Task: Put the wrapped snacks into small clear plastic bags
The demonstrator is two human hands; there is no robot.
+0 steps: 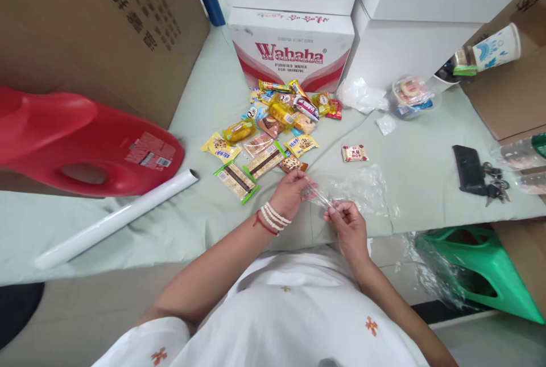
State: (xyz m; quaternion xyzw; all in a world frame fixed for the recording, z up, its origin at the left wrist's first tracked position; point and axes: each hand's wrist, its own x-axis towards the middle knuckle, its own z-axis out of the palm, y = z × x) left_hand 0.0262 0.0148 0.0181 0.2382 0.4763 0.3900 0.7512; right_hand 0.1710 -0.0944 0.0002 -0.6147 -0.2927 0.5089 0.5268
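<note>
Both my hands pinch the near edge of a clear plastic bag (362, 190) that lies flat on the pale green cloth (418, 162). My left hand (292, 192), with bead bracelets on the wrist, grips the bag's left corner. My right hand (346, 220) grips the same edge just to the right. A pile of wrapped snacks (273, 128) lies just beyond my left hand. One small red and white snack packet (355, 153) sits apart, beyond the bag.
A Wahaha water carton (294, 51) stands behind the pile. A red plastic stool (81, 145) and a white roll (117, 219) lie left. A black phone with keys (473, 172) lies right, a green stool (478, 267) near right, a bag of snacks (409, 97) at back.
</note>
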